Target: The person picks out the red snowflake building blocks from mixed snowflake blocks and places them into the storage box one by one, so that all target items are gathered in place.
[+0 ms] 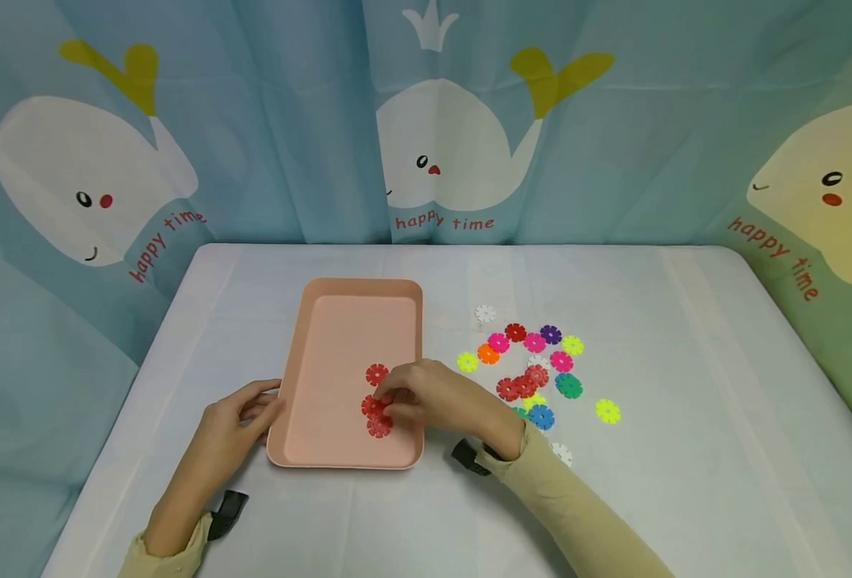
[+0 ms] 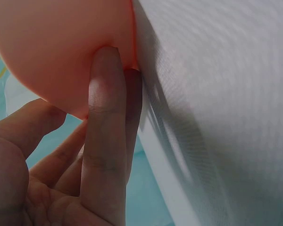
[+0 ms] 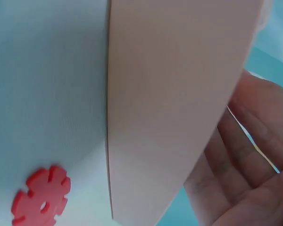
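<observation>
A pink tray (image 1: 332, 337) lies on the table, and my left hand (image 1: 234, 429) holds its left edge. In the left wrist view, one finger (image 2: 107, 89) presses against the tray's outer wall (image 2: 61, 42) while the thumb is up at the rim. My right hand (image 1: 433, 397) reaches over the right wall into the tray, thumb and fingers pinching at a red notched disc (image 1: 373, 405). Another red disc lies just above the fingertips and more overlap below. In the right wrist view the tray wall (image 3: 170, 94) hides those fingertips.
Right of the tray, notched plastic discs in several colours lie scattered, with a blue disc (image 1: 541, 417), a purple one (image 1: 551, 335) and a yellow one (image 1: 608, 411) among them. A curtain (image 1: 252, 160) with whale prints hangs behind the white table (image 1: 686, 361).
</observation>
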A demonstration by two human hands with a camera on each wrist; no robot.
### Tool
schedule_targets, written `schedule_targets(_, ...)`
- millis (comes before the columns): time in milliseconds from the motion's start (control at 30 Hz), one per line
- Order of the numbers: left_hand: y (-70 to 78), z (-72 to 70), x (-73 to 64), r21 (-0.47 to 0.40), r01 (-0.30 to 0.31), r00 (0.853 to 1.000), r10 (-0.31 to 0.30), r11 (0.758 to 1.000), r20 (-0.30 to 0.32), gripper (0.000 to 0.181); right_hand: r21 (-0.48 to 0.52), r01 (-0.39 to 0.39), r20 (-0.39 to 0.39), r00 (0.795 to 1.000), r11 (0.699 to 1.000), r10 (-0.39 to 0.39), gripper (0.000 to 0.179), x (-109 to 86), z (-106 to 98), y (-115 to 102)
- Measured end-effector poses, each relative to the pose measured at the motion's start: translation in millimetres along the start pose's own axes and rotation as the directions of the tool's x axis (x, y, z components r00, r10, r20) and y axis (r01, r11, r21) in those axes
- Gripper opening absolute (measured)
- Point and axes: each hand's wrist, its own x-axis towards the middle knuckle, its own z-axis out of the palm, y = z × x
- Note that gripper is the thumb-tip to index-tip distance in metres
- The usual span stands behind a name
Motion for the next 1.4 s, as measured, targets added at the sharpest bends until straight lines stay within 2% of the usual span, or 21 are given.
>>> schedule_targets(500,0.1,0.2,0.2,0.015,-0.007,1.000,0.007,1.000,-0.010,0.039,0.029,0.061,-0.110,0.992,0.998,-0.057,0.017,-17.8,-13.9,4.9)
schedule_targets(600,0.0,0.3,0.3,0.024,-0.010,1.000,0.010,1.000,-0.013,0.039,0.045,0.052,-0.124,0.991,0.998,-0.046,0.015,-21.1,-17.6,7.3)
schedule_targets(1100,-1.1,0.6,-0.9,0.020,-0.008,1.000,0.008,1.000,-0.011,0.040,0.029,-0.059,-0.086,0.994,0.998,0.061,0.020,-38.9,-30.4,19.3)
schedule_targets(1400,0.0,-0.2,-1.2,0.009,-0.010,1.000,0.010,1.000,-0.004,0.041,0.006,-0.078,-0.074,0.994,0.997,0.079,0.025,-46.1,-29.1,29.2)
